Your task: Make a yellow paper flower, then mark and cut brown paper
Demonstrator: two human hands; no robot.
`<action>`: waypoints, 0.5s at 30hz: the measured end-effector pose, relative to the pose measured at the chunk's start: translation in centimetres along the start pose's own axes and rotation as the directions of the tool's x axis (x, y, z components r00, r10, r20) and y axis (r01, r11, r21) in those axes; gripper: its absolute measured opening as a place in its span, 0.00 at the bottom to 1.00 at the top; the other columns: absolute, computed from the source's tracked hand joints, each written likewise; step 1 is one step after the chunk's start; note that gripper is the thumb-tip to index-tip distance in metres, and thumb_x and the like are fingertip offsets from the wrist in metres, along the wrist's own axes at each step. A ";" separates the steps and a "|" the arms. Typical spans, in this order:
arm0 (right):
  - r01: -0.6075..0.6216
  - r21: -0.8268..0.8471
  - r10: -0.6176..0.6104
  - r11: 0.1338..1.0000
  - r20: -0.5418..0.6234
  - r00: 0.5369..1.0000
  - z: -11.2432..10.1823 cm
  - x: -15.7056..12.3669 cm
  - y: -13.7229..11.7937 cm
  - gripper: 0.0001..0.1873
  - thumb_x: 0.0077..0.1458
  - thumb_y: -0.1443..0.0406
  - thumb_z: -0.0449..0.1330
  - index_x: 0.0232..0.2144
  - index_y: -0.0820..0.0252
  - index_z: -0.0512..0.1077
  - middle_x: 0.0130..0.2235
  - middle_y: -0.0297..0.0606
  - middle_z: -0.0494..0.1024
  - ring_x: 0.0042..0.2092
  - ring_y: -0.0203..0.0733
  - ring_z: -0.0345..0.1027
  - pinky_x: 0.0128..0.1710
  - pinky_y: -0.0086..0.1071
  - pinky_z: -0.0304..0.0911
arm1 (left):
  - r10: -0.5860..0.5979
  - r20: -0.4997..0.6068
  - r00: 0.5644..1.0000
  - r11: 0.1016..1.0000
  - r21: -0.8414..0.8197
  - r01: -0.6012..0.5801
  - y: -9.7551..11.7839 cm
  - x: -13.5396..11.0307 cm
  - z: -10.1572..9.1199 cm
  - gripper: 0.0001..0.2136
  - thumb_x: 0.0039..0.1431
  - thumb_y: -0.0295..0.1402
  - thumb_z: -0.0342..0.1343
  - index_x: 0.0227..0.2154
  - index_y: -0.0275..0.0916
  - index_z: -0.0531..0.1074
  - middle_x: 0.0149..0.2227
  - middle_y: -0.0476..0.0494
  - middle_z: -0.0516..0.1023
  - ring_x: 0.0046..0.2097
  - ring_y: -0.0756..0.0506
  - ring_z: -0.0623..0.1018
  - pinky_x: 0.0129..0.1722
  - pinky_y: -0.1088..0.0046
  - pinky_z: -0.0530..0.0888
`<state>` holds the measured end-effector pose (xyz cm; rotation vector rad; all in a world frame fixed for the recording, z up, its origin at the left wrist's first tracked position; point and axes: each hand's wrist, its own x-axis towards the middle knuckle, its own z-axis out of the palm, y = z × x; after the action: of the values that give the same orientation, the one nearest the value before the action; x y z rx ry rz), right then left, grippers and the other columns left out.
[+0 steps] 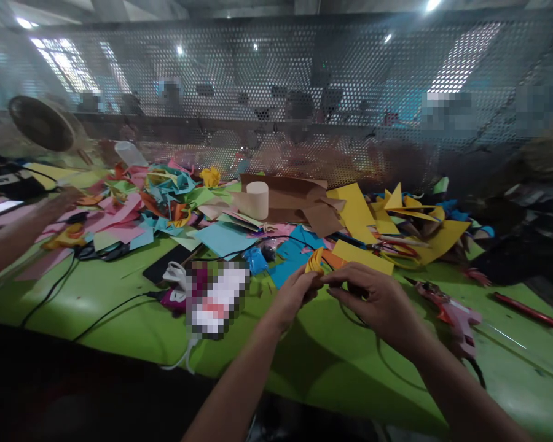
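Note:
My left hand [293, 302] is closed around a small yellow piece of curled, layered paper [314, 263], which sticks up above the fingers. Close beside it, my right hand [369, 296] has its thumb and fingertips drawn together near the left fingertips. Whatever the right fingers pinch is hidden or too small to name. Behind the hands lie a yellow paper sheet [367, 257] and a blue paper sheet [291, 253]. To the right of my right hand, a pink glue gun [452, 312] rests on the green table [332, 362].
Coloured paper scraps [166, 190] heap along the back, beside a cream roll [257, 201] and brown sheets. A power strip [174, 299], cables and a phone [219, 301] lie left. Another person's arm [23, 233] reaches in there. A red pen [526, 309] lies right.

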<state>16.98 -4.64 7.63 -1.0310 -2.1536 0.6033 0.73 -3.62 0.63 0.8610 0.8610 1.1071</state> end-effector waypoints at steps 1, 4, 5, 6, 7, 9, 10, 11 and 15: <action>-0.022 0.012 0.022 1.000 -0.027 0.999 -0.1 -0.1 0.1 0.08 0.58 0.67 0.60 0.38 0.54 0.78 0.38 0.37 0.81 0.40 0.42 0.74 0.40 0.33 0.67 | -0.007 -0.011 1.000 1.000 0.001 0.007 0.0 0.0 0.0 0.14 0.54 0.44 0.57 0.39 0.40 0.73 0.28 0.53 0.69 0.27 0.53 0.64 0.27 0.78 0.59; -0.076 0.032 0.078 0.997 -0.077 0.994 -0.3 -0.3 0.6 0.06 0.57 0.67 0.61 0.36 0.55 0.78 0.36 0.37 0.81 0.38 0.42 0.74 0.39 0.33 0.67 | -0.027 -0.042 0.999 1.000 0.000 0.027 0.0 -0.1 0.0 0.15 0.52 0.45 0.58 0.39 0.41 0.74 0.32 0.50 0.73 0.32 0.51 0.70 0.31 0.78 0.63; -0.090 0.037 0.092 0.995 -0.077 0.993 -0.2 -0.3 0.7 0.05 0.57 0.66 0.61 0.35 0.56 0.79 0.36 0.37 0.81 0.38 0.42 0.74 0.38 0.33 0.67 | -0.032 -0.047 0.998 0.999 0.001 0.032 0.1 -0.2 0.1 0.16 0.52 0.45 0.59 0.39 0.41 0.74 0.33 0.50 0.73 0.33 0.51 0.71 0.32 0.78 0.64; -0.100 0.043 0.103 0.994 -0.071 0.992 -0.2 -0.3 0.7 0.05 0.57 0.66 0.62 0.35 0.56 0.79 0.35 0.37 0.81 0.38 0.42 0.74 0.38 0.33 0.67 | -0.035 -0.051 0.998 0.999 0.001 0.035 0.2 -0.3 0.1 0.16 0.51 0.45 0.59 0.39 0.41 0.74 0.33 0.50 0.73 0.33 0.50 0.71 0.32 0.77 0.65; -0.106 0.052 0.109 0.993 -0.062 0.992 -0.1 -0.3 0.8 0.06 0.57 0.66 0.62 0.35 0.56 0.79 0.35 0.37 0.81 0.37 0.42 0.74 0.38 0.33 0.67 | -0.037 -0.051 0.998 0.999 0.002 0.038 0.3 -0.3 0.1 0.16 0.50 0.45 0.59 0.38 0.41 0.74 0.33 0.50 0.73 0.33 0.50 0.71 0.33 0.77 0.65; -0.110 0.074 0.113 0.991 -0.038 0.993 0.2 -0.3 0.8 0.06 0.57 0.66 0.61 0.35 0.55 0.79 0.35 0.37 0.81 0.38 0.42 0.75 0.38 0.33 0.67 | -0.037 -0.043 0.998 0.999 0.003 0.037 0.3 -0.4 0.2 0.16 0.50 0.46 0.59 0.37 0.41 0.73 0.31 0.50 0.72 0.32 0.51 0.70 0.32 0.77 0.64; -0.110 0.082 0.113 0.991 -0.035 0.993 0.4 -0.3 0.9 0.07 0.57 0.66 0.61 0.36 0.55 0.80 0.36 0.37 0.82 0.38 0.42 0.75 0.39 0.34 0.67 | -0.032 -0.036 0.999 0.999 0.002 0.032 0.3 -0.4 0.1 0.16 0.50 0.46 0.59 0.36 0.40 0.73 0.30 0.51 0.70 0.31 0.51 0.69 0.31 0.77 0.63; -0.112 0.084 0.116 0.990 -0.038 0.993 0.6 -0.3 0.9 0.07 0.57 0.66 0.61 0.36 0.55 0.80 0.36 0.37 0.82 0.39 0.43 0.75 0.40 0.34 0.68 | -0.025 -0.027 0.999 1.000 0.000 0.025 0.3 -0.3 0.1 0.15 0.51 0.45 0.59 0.36 0.40 0.72 0.29 0.51 0.69 0.29 0.51 0.67 0.30 0.77 0.63; -0.140 0.068 0.146 0.988 -0.080 0.986 1.2 -0.2 1.1 0.07 0.56 0.65 0.61 0.36 0.55 0.80 0.37 0.39 0.83 0.39 0.44 0.76 0.40 0.36 0.68 | 0.001 0.004 1.000 1.000 -0.027 -0.001 0.0 -0.2 0.0 0.13 0.53 0.44 0.57 0.34 0.39 0.71 0.26 0.53 0.64 0.26 0.53 0.62 0.27 0.77 0.59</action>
<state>16.73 -4.30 6.02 -1.1633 -1.9866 0.6772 0.67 -3.79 0.66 0.8417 0.8407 1.1152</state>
